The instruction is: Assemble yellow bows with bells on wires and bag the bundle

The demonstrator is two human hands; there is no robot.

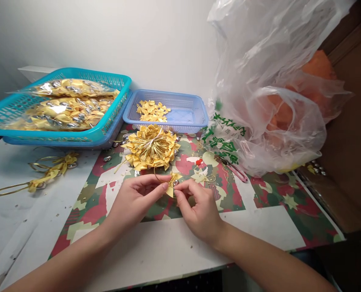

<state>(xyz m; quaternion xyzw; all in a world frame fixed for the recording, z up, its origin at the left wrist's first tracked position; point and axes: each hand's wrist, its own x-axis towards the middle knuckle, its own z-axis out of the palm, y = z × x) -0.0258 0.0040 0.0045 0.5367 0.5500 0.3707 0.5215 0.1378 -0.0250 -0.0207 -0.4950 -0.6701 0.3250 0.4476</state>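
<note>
Between thumb and forefinger, my left hand pinches a yellow ribbon bow with a loop of gold cord rising from it. My right hand is closed in a pinch at the bow's right side, by a small silver bell; what its fingertips hold is too small to make out. Just beyond both hands lies a round bundle of yellow ribbon bows, their gold cords gathered in the middle. Several finished-looking bows with bells and cord loops lie on the left of the table.
A turquoise basket holds clear bags of bows with bells. Behind the bundle stands a blue basket with loose yellow bows. Pink-handled scissors lie near a large plastic bag on the right. Patterned paper covers part of the table.
</note>
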